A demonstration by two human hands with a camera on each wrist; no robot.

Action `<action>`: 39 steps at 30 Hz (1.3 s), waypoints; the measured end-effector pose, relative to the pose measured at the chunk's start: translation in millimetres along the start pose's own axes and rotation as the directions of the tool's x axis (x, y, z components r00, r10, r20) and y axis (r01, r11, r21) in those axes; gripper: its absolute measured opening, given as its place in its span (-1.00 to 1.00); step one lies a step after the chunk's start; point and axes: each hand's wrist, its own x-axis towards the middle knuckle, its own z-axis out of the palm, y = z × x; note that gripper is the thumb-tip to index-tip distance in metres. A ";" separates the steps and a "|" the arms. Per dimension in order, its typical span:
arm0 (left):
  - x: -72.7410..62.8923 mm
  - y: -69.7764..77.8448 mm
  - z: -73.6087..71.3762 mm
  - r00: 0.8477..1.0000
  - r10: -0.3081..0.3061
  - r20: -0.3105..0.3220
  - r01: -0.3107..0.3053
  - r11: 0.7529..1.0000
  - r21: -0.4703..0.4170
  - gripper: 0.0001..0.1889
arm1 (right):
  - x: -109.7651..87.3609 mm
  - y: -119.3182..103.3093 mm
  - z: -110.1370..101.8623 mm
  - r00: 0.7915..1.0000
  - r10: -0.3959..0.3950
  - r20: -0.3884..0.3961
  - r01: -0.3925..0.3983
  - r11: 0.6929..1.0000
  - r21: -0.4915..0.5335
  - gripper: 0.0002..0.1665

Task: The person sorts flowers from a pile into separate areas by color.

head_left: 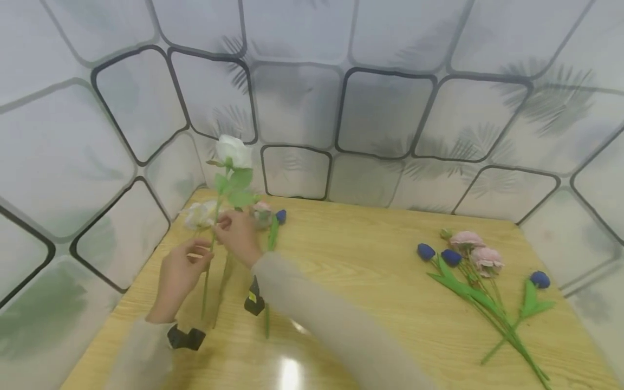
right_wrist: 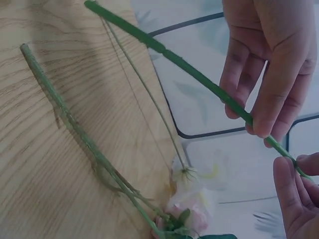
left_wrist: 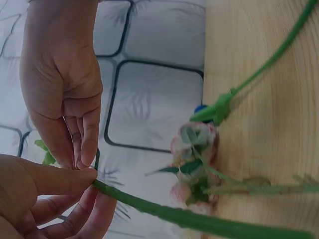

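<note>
A white rose (head_left: 234,151) with green leaves (head_left: 240,187) stands upright, its stem held between both hands. Thumb and fingers of my left hand (head_left: 177,276) pinch the green stem (left_wrist: 164,214) at a lower point. My right hand (head_left: 239,235) pinches the same stem higher up, below the leaves. The two hands' fingertips are close together in the right wrist view, where the left hand (right_wrist: 274,64) is above the right hand (right_wrist: 299,194). The cut stem end points away from both hands there. Behind them, a white flower (head_left: 199,215) lies on the table.
Beside the right hand, a pink flower (head_left: 262,210) and a blue tulip (head_left: 281,216) lie on the wooden table (head_left: 351,271). Pink flowers (head_left: 486,260) and several blue tulips (head_left: 426,251) lie at the right. A patterned wall covering (head_left: 297,108) rises behind the table.
</note>
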 end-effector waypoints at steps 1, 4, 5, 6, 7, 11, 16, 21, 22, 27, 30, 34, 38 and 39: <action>0.5 -3.6 -0.7 1.000 0.000 -0.005 0.000 1.000 0.012 -0.72 | 2.1 -0.1 4.8 1.000 0.023 0.003 -0.023 1.000 0.012 -0.77; 2.2 -14.1 -1.1 1.000 -0.016 -0.024 0.017 0.999 0.042 -0.73 | 8.2 3.2 20.2 0.997 0.071 0.010 -0.071 0.997 0.044 -0.78; 2.8 -17.2 -1.1 0.999 -0.026 -0.028 0.028 0.998 0.050 -0.74 | 9.7 4.2 25.0 0.996 0.087 0.000 -0.087 0.996 0.036 -0.79; 3.6 -20.6 -0.7 0.999 -0.038 -0.031 0.040 0.998 0.057 -0.75 | 11.4 5.5 29.7 0.995 0.100 -0.008 -0.100 0.994 0.032 -0.80; 4.4 -23.7 -0.3 0.998 -0.050 -0.034 0.053 0.996 0.065 -0.75 | 12.8 7.1 34.3 0.993 0.115 -0.018 -0.115 0.993 0.035 -0.80; 7.2 -35.2 2.2 0.995 -0.095 -0.028 0.097 0.991 0.087 -0.76 | 16.5 12.3 49.3 0.984 0.164 -0.065 -0.161 0.986 0.052 -0.84; 9.6 -49.3 2.7 0.993 -0.118 -0.014 0.119 0.987 0.104 -0.74 | 17.2 14.8 59.9 0.981 0.181 -0.062 -0.178 0.983 0.050 -0.80; 11.3 -63.7 -2.2 0.988 -0.154 -0.006 0.154 0.980 0.128 -0.74 | 13.9 17.2 69.3 0.985 0.161 0.066 -0.162 0.987 0.014 -0.73; 11.4 -66.6 -3.3 0.987 -0.163 -0.006 0.162 0.977 0.137 -0.74 | 13.4 17.9 71.4 0.984 0.145 0.104 -0.148 0.989 0.020 -0.72; 11.7 -80.7 -7.8 0.981 -0.194 -0.021 0.195 0.964 0.179 -0.72 | 11.6 18.4 80.5 0.954 0.092 0.284 -0.103 0.994 0.022 -0.65; 12.4 -88.8 -9.3 0.980 -0.200 -0.023 0.200 0.961 0.189 -0.72 | 11.8 19.0 86.2 0.936 0.076 0.345 -0.072 0.997 -0.022 -0.64; 14.0 -97.2 -10.1 0.976 -0.216 0.004 0.212 0.961 0.177 -0.72 | 12.5 22.0 93.6 0.921 0.066 0.383 -0.030 0.995 -0.100 -0.63; 16.2 -103.7 -9.8 0.969 -0.239 0.055 0.225 0.955 0.191 -0.71 | 13.0 26.6 100.1 0.912 0.071 0.403 0.002 0.984 -0.178 -0.58; 16.7 -104.8 -9.8 0.967 -0.244 0.068 0.226 0.953 0.201 -0.72 | 13.1 27.7 101.5 0.909 0.075 0.410 0.008 0.981 -0.196 -0.57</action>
